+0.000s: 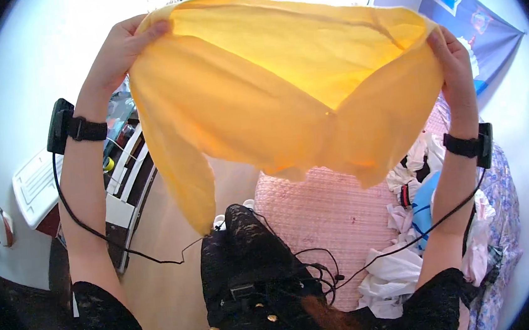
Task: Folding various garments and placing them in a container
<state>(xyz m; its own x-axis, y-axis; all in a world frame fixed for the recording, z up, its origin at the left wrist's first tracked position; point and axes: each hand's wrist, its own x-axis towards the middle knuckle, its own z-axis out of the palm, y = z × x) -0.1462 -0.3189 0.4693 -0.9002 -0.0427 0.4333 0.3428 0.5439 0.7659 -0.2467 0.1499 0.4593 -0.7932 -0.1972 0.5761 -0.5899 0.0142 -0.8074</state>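
Note:
A yellow garment, with what looks like a V-shaped neckline and a sleeve dangling at its left, is spread in the air before me. My left hand is closed on its upper left corner, thumb on the near side. At the upper right corner my right hand pinches the cloth, its fingertips partly hidden by the fabric. Both arms are raised, and the cloth sags a little between them. Its lower edge hangs uneven above the bed.
Below the cloth lies a bed with a pink quilted cover. Crumpled clothes are heaped along its right side. Black cables run from my wrists to my lap. A shelf unit stands at the left, and a purple wall hanging is at the far right.

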